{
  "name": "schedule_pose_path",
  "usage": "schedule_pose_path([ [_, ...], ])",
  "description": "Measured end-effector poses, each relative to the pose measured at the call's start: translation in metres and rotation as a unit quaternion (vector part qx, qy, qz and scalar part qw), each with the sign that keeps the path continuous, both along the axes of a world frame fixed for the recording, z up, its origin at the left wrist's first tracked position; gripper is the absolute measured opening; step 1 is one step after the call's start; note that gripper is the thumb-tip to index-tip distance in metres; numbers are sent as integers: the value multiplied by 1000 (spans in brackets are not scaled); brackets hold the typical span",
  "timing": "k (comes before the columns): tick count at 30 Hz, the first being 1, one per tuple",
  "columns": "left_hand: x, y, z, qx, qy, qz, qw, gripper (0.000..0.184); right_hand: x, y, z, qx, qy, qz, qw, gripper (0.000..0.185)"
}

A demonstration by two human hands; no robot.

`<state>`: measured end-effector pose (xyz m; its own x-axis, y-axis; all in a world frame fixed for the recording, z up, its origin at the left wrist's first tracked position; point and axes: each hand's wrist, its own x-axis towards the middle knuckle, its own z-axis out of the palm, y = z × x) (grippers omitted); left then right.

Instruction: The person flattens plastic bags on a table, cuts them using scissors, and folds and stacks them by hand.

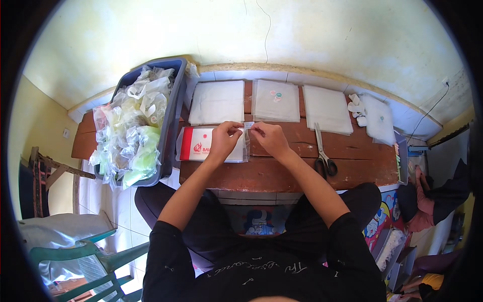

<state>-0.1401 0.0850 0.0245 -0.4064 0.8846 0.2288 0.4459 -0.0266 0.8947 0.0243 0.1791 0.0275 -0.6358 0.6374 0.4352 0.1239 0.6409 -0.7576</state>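
My left hand [227,138] is closed in a pinch above the right part of a red and white printed packet [186,143] in clear plastic. Facing it, my right hand [268,137] also pinches, with its fingertips close to the left ones. Between the two sets of fingertips shows a small pale bluish label-like piece [249,125]; its details are too small to make out. The clear plastic edge of the packet hangs just below the fingers. Scissors [320,148] with black handles lie right of my right hand, blades pointing to the wall.
Stacks of clear plastic bags [216,102] line the back of the brown wooden table [287,177]. A grey bin [177,75] heaped with crumpled plastic [136,118] stands at the left. White rolls [356,106] sit at the back right. Another person [422,201] is at the far right.
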Motion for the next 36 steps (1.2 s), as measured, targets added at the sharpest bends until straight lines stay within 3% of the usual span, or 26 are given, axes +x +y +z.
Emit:
schedule_pose_path([
  [7, -13, 8, -21, -36, -38, 1, 999, 19, -10, 13, -23, -23, 25, -25, 999, 12],
  [16, -18, 16, -19, -45, 45, -8, 998, 23, -26, 52, -17, 36, -14, -35, 999, 10],
  [18, -21, 19, -24, -24, 193, -19, 981, 35, -30, 57, -17, 43, -31, -55, 997, 10],
  [22, -23, 30, -28, -9, 207, -41, 977, 50, -36, 63, -19, 81, -51, -42, 994, 12],
  [24, -26, 34, -33, -7, 290, -60, 955, 58, -38, 64, -21, 122, -71, -43, 989, 11],
  [36, -29, 33, -37, -66, 296, -67, 950, 60, -49, 66, -29, 235, -199, -35, 951, 4],
])
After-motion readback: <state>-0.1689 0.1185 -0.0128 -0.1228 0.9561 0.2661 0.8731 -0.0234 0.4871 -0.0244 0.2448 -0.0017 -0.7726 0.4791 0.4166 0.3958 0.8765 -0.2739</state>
